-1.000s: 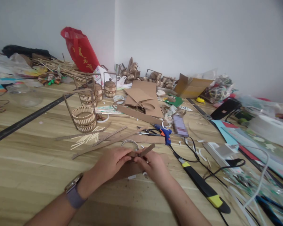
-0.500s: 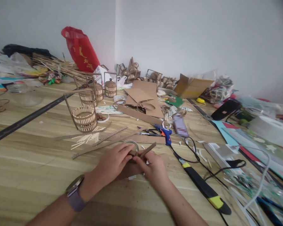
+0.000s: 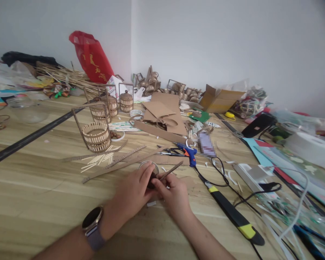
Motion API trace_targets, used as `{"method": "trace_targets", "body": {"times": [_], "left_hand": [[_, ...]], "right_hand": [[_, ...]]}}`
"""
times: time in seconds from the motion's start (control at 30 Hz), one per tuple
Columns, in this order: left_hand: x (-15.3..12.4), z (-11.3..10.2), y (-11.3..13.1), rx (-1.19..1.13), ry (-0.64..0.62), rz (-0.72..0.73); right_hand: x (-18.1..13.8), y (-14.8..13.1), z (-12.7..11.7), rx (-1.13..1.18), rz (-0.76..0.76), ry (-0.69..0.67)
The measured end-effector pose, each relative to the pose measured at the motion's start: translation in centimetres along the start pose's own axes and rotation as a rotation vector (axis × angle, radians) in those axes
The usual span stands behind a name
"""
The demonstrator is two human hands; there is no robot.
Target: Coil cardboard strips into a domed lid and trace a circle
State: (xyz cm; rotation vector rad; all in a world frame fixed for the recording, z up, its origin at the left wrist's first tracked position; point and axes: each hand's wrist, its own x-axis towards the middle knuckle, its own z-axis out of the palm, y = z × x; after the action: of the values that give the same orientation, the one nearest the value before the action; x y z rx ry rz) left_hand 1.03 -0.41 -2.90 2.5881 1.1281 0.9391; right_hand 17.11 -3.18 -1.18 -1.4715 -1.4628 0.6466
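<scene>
My left hand [image 3: 134, 191], with a watch on its wrist, is curled round a dark brown rolled piece [image 3: 151, 181], mostly hidden by the fingers. My right hand [image 3: 177, 195] pinches a narrow brown cardboard strip [image 3: 173, 169], whose free end sticks out up and to the right. Both hands meet at the brown cardboard, and I cannot see whether strip and roll are one piece. Just behind the left fingers shows the rim of a pale ring [image 3: 156, 167]. A small white scrap [image 3: 151, 204] lies beneath the hands.
A blue glue gun [image 3: 189, 153] and a black-yellow utility knife [image 3: 233, 213] lie to the right, with cables around. Small stick baskets [image 3: 96, 137], loose sticks [image 3: 101, 159] and cardboard strips [image 3: 111, 169] are at left. Cardboard sheets [image 3: 165, 103] lie behind, a power strip [image 3: 253, 180] at far right.
My left hand has turned, its fingers rising and wrapping over the brown piece, and the watch face now shows more. The strip in my right hand has tilted to a thinner edge-on view.
</scene>
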Motion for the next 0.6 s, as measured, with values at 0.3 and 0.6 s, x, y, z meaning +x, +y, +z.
{"method": "trace_targets", "body": {"times": [0.3, 0.6], "left_hand": [[1.0, -2.1, -0.7, -0.167, 0.048, -0.109], [2.5, -5.8, -1.2, -0.522, -0.016, -0.440]], "right_hand": [[0.8, 0.1, -1.0, 0.060, -0.158, -0.143], [2.6, 2.5, -2.3, -0.328, -0.424, -0.170]]}}
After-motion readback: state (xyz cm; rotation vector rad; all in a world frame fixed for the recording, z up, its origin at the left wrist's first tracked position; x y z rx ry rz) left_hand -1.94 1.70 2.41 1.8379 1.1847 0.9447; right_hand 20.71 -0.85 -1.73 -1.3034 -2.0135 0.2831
